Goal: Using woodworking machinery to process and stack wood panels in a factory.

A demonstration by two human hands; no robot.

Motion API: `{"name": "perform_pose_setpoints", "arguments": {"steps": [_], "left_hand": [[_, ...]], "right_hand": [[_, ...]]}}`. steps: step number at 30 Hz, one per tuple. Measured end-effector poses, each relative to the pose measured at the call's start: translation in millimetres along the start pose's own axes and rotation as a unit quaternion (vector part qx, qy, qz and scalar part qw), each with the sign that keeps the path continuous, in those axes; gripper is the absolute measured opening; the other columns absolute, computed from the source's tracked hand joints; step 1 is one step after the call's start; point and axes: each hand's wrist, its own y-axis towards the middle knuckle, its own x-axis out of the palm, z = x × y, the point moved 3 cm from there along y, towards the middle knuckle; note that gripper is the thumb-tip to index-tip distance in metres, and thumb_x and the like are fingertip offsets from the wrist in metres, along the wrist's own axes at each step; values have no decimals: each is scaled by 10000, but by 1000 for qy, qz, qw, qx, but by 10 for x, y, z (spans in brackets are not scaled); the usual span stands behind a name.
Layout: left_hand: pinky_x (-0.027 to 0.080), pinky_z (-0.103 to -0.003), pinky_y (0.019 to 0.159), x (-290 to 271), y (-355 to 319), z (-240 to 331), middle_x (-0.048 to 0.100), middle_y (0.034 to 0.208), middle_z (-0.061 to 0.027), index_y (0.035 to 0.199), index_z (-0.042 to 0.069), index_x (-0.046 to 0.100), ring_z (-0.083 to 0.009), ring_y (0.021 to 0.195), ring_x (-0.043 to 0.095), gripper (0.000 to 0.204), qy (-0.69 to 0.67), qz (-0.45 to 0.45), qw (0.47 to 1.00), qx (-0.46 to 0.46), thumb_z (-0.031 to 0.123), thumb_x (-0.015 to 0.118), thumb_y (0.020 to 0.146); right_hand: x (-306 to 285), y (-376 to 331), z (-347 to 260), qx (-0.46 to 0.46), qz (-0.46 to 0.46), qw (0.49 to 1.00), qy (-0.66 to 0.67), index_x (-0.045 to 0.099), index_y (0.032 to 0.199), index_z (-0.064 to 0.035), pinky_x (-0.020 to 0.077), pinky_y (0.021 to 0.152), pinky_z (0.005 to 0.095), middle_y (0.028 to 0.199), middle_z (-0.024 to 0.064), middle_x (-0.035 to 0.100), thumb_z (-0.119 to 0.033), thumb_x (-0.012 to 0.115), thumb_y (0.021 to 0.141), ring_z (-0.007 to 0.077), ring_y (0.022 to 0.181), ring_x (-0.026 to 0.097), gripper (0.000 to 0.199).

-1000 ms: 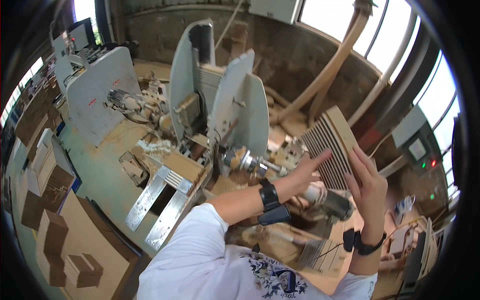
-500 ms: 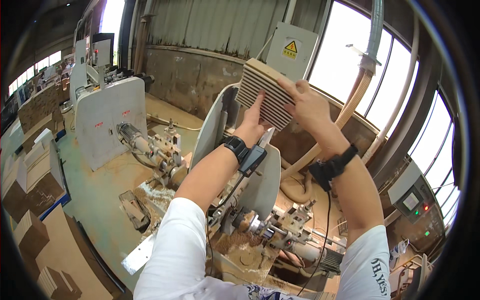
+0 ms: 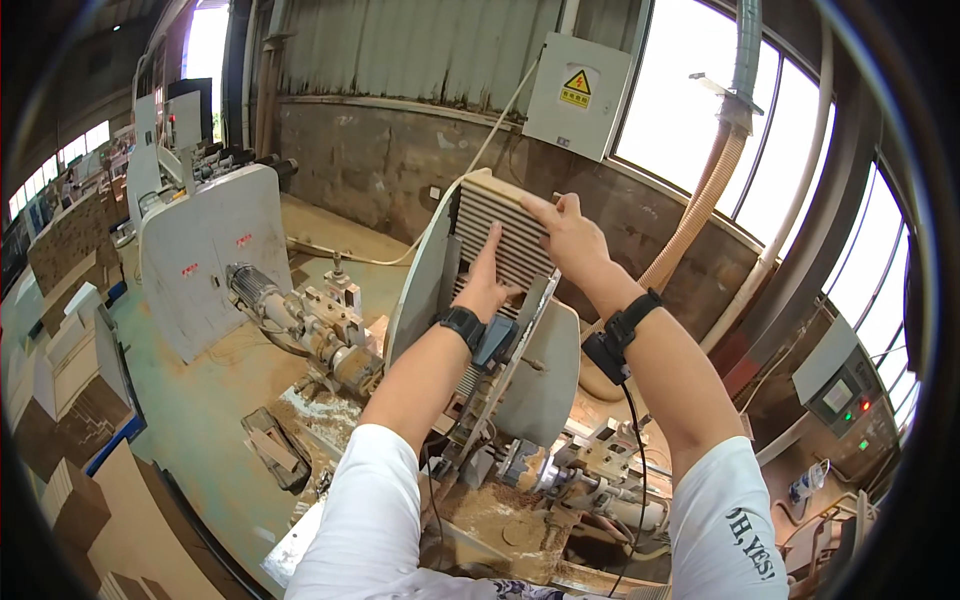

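A stack of thin wooden boards, its striped edges facing me, is tilted between two upright grey plates of a machine. My right hand is closed on its upper right corner, fingers over the top edge. Low on the striped face is my left hand, one digit stretched up along the boards and the rest partly hidden; it steadies the stack. The left plate stands close beside the stack, and a metal rail runs down on its right. Each wrist wears a black strap with a small cabled device.
Below are a motor spindle and sawdust. A similar machine with a white guard stands left. Board stacks lie at far left. A control panel is at right; an electrical box hangs on the wall.
Both hands have brought the stack down and slightly left, in between the machine's upright plates. My left hand has slid lower on its face, and the view has shifted a little.
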Motion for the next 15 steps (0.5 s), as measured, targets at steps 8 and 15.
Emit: {"name": "perform_pose_setpoints", "arguments": {"steps": [8,15], "left_hand": [[514,-369,619,-524,-69,62,585,758,-118,992,8,528,-215,687,606,738,316,-11,933,-169,706,432,776],[468,-306,462,-912,-925,173,519,562,-56,787,48,487,-178,447,532,539,400,37,909,-111,583,468,841]], "right_hand": [[146,-70,-16,18,-74,997,-5,419,1270,-340,504,756,390,1040,140,450,-103,523,802,316,891,590,535],[458,-303,109,53,109,981,152,349,1278,-205,456,827,434,1119,170,458,-185,603,759,364,991,522,578]]}}
